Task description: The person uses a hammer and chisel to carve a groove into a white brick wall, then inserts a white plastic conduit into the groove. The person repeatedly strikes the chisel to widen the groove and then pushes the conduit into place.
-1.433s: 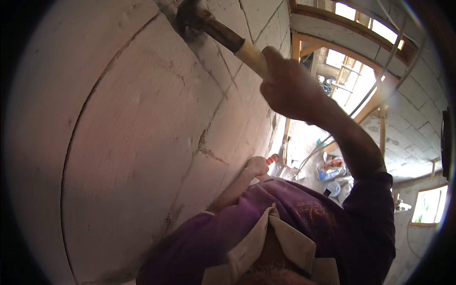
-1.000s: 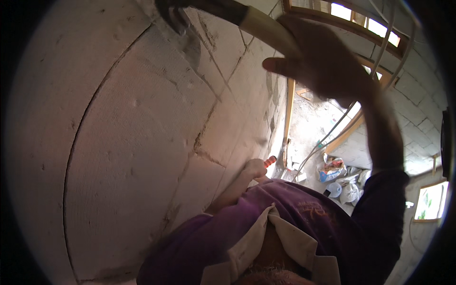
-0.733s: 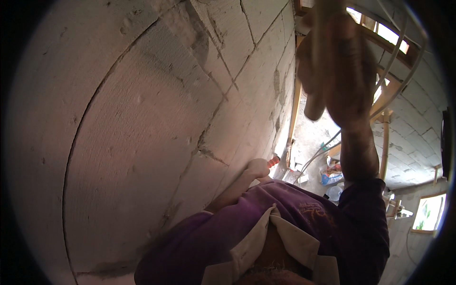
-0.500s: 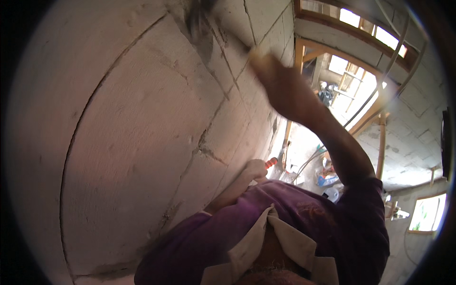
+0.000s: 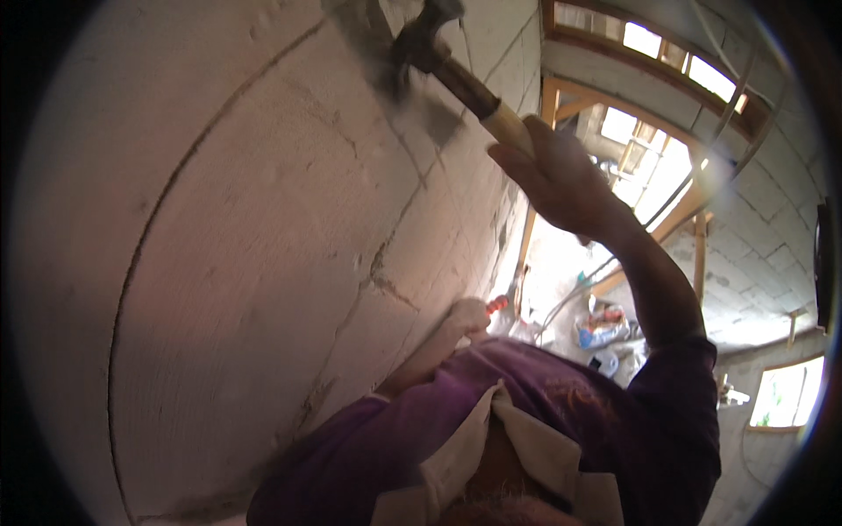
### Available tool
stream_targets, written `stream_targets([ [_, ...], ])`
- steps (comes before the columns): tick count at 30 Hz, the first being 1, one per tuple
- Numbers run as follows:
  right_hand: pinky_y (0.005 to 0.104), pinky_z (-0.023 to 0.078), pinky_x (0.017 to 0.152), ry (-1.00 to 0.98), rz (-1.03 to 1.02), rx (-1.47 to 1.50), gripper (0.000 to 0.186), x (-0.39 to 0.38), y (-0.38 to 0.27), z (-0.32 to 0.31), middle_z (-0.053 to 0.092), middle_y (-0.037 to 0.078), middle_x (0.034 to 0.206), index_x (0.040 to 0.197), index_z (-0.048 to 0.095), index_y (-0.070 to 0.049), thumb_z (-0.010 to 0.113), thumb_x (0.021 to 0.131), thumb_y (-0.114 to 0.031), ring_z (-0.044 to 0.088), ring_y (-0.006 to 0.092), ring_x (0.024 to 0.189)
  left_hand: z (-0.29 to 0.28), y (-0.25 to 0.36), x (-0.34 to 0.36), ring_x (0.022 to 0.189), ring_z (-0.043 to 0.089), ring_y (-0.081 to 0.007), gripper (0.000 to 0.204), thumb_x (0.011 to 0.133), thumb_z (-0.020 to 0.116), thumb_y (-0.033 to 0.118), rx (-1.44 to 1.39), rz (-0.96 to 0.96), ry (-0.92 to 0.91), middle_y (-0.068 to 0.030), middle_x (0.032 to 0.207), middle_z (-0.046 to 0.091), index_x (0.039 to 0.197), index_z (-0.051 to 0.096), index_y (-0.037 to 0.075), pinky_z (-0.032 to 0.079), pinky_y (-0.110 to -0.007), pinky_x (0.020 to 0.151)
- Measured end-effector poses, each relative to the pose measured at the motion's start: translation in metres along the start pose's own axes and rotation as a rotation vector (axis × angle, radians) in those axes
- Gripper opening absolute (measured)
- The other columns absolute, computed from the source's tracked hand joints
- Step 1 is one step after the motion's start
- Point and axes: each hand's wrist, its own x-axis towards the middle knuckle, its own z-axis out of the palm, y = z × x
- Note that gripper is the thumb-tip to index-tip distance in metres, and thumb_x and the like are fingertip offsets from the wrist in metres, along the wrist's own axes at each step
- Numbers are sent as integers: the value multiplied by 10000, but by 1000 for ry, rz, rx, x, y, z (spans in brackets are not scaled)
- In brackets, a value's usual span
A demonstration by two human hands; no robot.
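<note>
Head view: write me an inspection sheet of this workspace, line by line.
Surface: pale block wall, cracked along its joints, with a dark chipped patch near the top.
Job's things: hammer, its head against the chipped patch, wooden handle.
Clutter: bags and small items on the floor far below.
Grippers: right hand raised, shut on the hammer handle; left hand low beside the wall, closed on something with an orange end, too small to tell.
Cables: a thin hose or cable runs across the floor.
Surroundings: wooden beams, bright window openings, block walls at right.
</note>
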Motion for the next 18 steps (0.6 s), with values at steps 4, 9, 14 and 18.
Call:
stream_targets([
  [4,369,496,557,205,-13,127,404,-15,29,-26,643,138,746,1117,577,-32,526,1009,-418,626,221,625,10,-7,5,961,700,-341,310,764,589,208,13,-8,113,-224,985,716,937,747,5,530,-433,847],
  [9,362,466,443,549,-337,261,433,-13,-3,-27,598,87,657,1169,546,-19,510,998,-416,550,177,472,21,-7,3,969,696,-342,319,772,590,219,-5,-24,127,-231,990,713,948,745,2,525,-427,861],
  [14,440,494,542,138,-65,267,351,-20,-15,29,588,159,624,1024,533,38,594,987,-306,617,319,555,12,1,-6,968,691,-353,335,840,547,243,-126,-101,107,-257,975,702,921,740,-19,516,-432,860],
  [18,367,474,476,275,-105,227,376,-31,19,19,592,152,630,997,545,25,634,973,-339,614,223,539,15,1,-8,969,686,-364,379,887,494,262,-138,-59,133,-275,972,693,907,737,-28,509,-446,861],
])
